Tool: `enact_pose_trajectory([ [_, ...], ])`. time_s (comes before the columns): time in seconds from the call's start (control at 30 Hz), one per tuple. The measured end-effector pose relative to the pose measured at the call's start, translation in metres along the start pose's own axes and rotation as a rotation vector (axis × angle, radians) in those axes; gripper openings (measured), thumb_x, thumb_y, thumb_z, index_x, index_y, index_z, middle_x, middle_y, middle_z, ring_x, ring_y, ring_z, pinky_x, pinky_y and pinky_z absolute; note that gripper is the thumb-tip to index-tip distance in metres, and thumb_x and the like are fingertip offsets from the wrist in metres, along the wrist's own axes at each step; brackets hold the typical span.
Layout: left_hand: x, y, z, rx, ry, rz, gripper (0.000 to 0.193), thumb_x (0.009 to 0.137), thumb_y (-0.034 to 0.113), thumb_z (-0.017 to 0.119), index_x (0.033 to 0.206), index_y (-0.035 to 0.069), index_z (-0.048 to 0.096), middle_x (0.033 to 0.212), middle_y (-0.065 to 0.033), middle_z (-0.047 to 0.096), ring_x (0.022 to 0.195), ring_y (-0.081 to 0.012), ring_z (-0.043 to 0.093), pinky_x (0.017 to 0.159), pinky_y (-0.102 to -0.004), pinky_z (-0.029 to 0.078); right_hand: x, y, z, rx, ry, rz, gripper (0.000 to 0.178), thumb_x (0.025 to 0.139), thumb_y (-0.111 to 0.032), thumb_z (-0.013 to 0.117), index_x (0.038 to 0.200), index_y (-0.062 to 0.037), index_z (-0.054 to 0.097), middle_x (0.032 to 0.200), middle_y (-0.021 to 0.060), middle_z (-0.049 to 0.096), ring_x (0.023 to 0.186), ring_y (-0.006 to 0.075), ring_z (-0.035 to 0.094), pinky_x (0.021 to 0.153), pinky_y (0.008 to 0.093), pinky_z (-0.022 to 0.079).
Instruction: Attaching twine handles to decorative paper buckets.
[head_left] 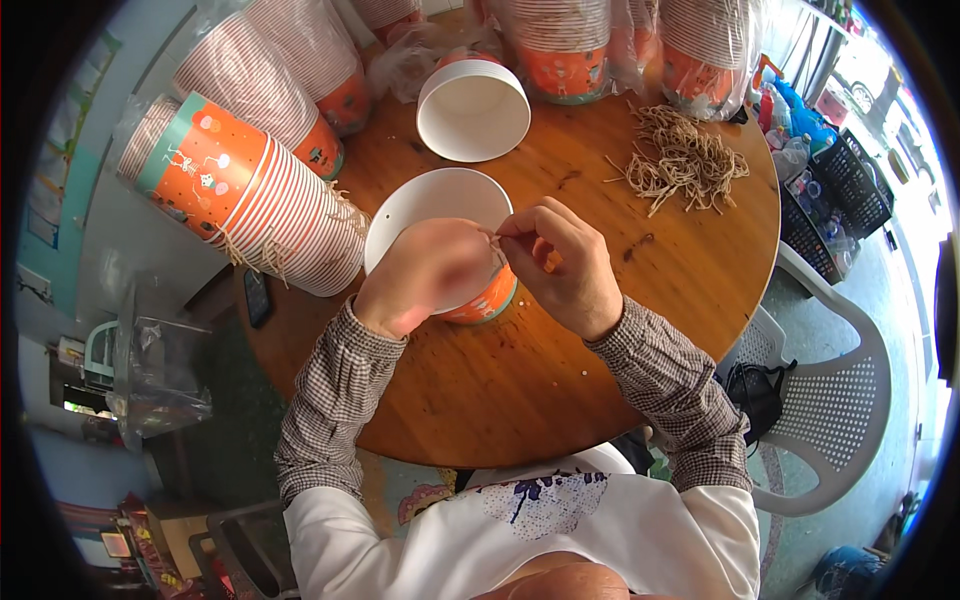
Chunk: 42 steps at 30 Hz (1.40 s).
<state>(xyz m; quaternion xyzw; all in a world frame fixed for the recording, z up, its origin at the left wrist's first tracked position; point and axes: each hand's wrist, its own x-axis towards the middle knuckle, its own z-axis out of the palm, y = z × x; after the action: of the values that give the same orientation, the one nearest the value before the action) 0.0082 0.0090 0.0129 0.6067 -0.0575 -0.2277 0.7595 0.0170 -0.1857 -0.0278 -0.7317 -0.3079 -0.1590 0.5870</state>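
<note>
paper bucket (440, 187) being worked, head view: stands mid-table, mouth tipped up toward the camera, white inside, orange with teal base outside. small hole shows in its left wall. left hand (425, 272) lies across the near side of the mouth, covering part of the rim; blurred, so cannot tell what its fingers grip. right hand (563, 262) is at the right rim, thumb and fingertips narrowed to a pinch on a thin strand (497, 240); too small to make out where it runs. both fingertip groups nearly meet there.

second bucket (473, 112) sits just beyond, on its side, white inside facing the camera. nested stack (290, 215) leans on its side at left, top one orange and teal, loose tan strands hanging off it. bagged stacks (560, 50) of the same line the far edge. pile of tan cord (690, 160) is loose on the wooden table (520, 390), far right. dark phone (257, 297) at left edge. off-table, right: perforated plastic chair (835, 400) with black bag (757, 398), dark crates (850, 190) behind.
</note>
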Motion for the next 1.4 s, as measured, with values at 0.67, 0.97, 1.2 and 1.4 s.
enact_pose_trajectory([
  [0.67,-0.003,-0.012,0.01,0.369,0.183,0.314,0.012,0.093,0.01,0.063,0.099,0.0,0.065,0.084,0.0014,0.065,0.073,-0.0036,0.057,0.068,-0.0181,0.047,0.001,0.007,-0.005,0.082,0.12,-0.023,0.012,0.085,-0.002,0.067,0.097,-0.0024,0.066,0.089,0.0062,0.065,0.075,0.014,0.064,0.062,0.026,0.051],
  [0.97,-0.009,-0.013,0.011,0.641,0.246,0.377,0.008,0.092,0.008,0.063,0.091,0.0,0.063,0.08,0.0012,0.064,0.072,-0.004,0.057,0.067,-0.0207,0.047,0.0,0.014,-0.001,0.208,0.159,0.184,0.008,0.092,-0.006,0.061,0.098,-0.0006,0.06,0.081,0.0067,0.067,0.065,0.0109,0.061,0.058,0.0249,0.049],
  [1.2,-0.005,-0.019,0.008,0.765,0.289,0.461,0.008,0.091,0.008,0.064,0.091,0.0,0.063,0.081,-0.0019,0.064,0.071,-0.008,0.057,0.068,-0.0236,0.048,0.003,-0.01,-0.009,0.341,-0.017,0.471,0.008,0.1,-0.011,0.048,0.102,-0.0033,0.048,0.068,0.0057,0.062,0.052,0.0114,0.056,0.05,0.0281,0.046],
  [1.4,0.003,-0.01,0.019,0.832,0.231,0.575,0.016,0.088,0.009,0.068,0.101,0.001,0.065,0.086,-0.0032,0.065,0.071,-0.0088,0.058,0.067,-0.0249,0.048,0.001,-0.017,-0.009,0.157,0.001,0.278,0.006,0.1,-0.011,0.048,0.101,-0.0048,0.049,0.065,0.0084,0.059,0.056,0.0152,0.059,0.053,0.03,0.048],
])
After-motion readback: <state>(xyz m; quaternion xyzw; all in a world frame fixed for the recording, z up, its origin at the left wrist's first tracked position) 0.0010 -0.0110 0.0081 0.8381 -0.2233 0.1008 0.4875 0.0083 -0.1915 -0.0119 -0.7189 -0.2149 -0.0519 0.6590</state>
